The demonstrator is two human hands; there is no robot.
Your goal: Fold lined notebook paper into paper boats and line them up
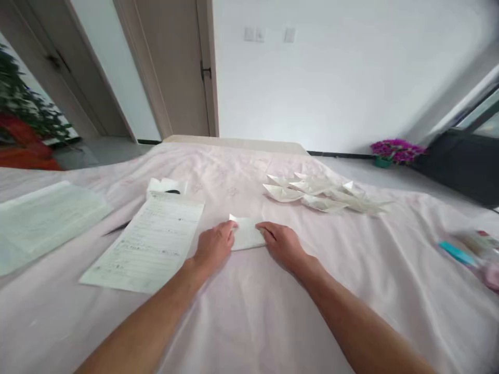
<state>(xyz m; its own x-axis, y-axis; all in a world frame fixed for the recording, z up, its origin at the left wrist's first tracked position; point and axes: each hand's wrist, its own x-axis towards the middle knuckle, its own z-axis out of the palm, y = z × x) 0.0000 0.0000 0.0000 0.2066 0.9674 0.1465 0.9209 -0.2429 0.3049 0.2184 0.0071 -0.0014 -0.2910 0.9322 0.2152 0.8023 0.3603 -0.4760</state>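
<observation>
A small folded piece of white paper [248, 234] lies on the pink cloth in front of me, one pointed corner sticking up at its upper left. My left hand [216, 241] pinches its left edge between thumb and fingers. At the opposite edge my right hand [283, 241] grips the paper the same way, fingers bent. Behind and to the right sits a group of several folded paper boats [312, 192], close together. To the left of my left hand rests a handwritten sheet [152, 244], flat on the cloth.
A wrinkled pink cloth [249, 311] covers the wide surface. At far left lie pale sheets [50, 218]. A dark, thin object [117, 227] pokes from under the handwritten sheet, near a crumpled paper [167, 186]. On the right are a blue item [457, 253] and blurred packages [481, 241].
</observation>
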